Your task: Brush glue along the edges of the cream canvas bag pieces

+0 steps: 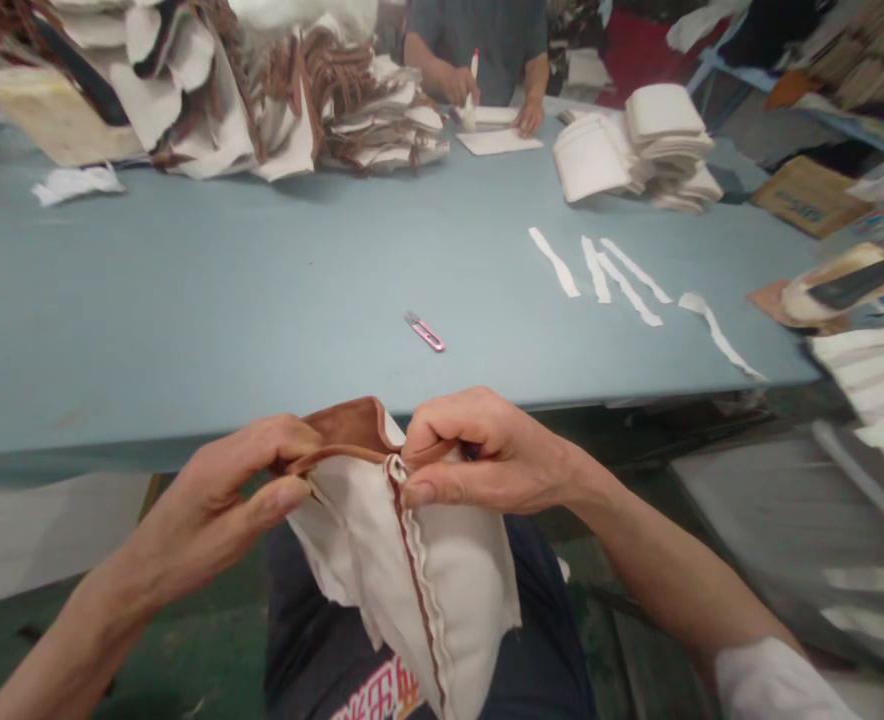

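Observation:
A cream cloth piece point(457, 570) with a brown upper edge and a brown seam down its middle hangs over my lap, below the table's front edge. My left hand point(251, 485) pinches its brown edge at the left. At the top of the seam, my right hand point(479, 455) grips the cloth between thumb and curled fingers. Small pink thread snips point(425, 331) lie on the blue-grey table point(262, 300), beyond both hands.
Piles of cream and brown pieces point(262, 100) stand at the back left, stacked cream pieces point(629, 145) at the back right. White strips point(629, 285) lie on the right. Across the table a person point(479, 50) holds a pen over a pale sheet.

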`<state>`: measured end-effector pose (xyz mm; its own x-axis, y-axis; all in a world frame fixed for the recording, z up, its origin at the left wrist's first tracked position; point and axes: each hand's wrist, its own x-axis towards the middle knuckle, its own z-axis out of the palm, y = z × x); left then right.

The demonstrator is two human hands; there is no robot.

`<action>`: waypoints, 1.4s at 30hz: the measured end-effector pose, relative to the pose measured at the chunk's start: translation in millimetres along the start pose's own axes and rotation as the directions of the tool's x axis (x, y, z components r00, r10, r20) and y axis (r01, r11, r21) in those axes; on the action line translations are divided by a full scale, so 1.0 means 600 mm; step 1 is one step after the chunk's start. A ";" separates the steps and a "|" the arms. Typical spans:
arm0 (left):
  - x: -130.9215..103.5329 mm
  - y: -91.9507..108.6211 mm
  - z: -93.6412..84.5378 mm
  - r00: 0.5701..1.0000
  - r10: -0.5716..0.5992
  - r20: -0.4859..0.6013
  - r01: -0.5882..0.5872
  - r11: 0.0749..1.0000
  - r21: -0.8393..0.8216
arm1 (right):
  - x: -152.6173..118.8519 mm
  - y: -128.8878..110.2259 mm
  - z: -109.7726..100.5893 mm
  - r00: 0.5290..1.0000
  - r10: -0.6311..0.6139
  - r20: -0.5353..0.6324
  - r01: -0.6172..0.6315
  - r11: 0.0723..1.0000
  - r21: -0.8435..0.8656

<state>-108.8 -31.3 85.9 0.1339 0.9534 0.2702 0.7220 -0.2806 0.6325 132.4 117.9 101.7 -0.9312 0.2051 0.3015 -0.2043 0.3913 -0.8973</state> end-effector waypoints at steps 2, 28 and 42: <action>0.012 0.014 -0.001 0.998 0.050 0.045 -0.044 0.992 -0.119 | 0.005 -0.004 -0.001 0.999 0.036 0.030 -0.037 0.999 0.028; 0.039 0.036 0.034 0.941 -0.254 0.224 0.333 0.814 -0.475 | 0.016 0.068 0.020 0.980 0.186 0.078 -0.200 0.942 0.271; 0.045 0.074 0.019 0.953 -0.302 0.038 0.303 0.932 -0.200 | 0.024 0.040 0.024 0.993 0.055 -0.109 -0.058 0.998 -0.024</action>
<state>-65.4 -16.9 113.2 -0.0646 0.9971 0.0393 0.5777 0.0052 0.8162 109.9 117.1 80.0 -0.9026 0.3227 0.2851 -0.1427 0.4005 -0.9051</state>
